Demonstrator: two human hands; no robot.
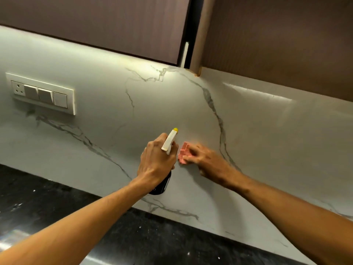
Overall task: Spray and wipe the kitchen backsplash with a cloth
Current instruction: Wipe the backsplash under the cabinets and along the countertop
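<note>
Cloth (183,153), pink and folded small, is being pressed against the backsplash (107,131), well to the right of the switch plate (41,93) and lower than it. It is being pinched by the right hand (205,162), whose fingers are being curled over the edge farther from the switch plate, so that only the nearer part of the cloth is being shown; the hand is being slightly blurred. Just on the switch-plate side of the cloth, a spray bottle (170,140) is being gripped by the left hand (155,161), with the fingers being wrapped round its neck. Whether this hand and the cloth are touching cannot be told. The white trigger head is being held above the knuckles, its yellow nozzle being pointed up at the wall and away from the switch plate, while the dark body is being shown beneath the hand. The backsplash, white stone with grey veins, is being lit by a pale glow from above the switch plate, where dark brown cabinets (95,25) are being seen along the top of the wall. Below the switch plate a black speckled countertop (38,197) is being crossed by both bare forearms. The switch plate itself is white and is being shown mounted on the stone.
</note>
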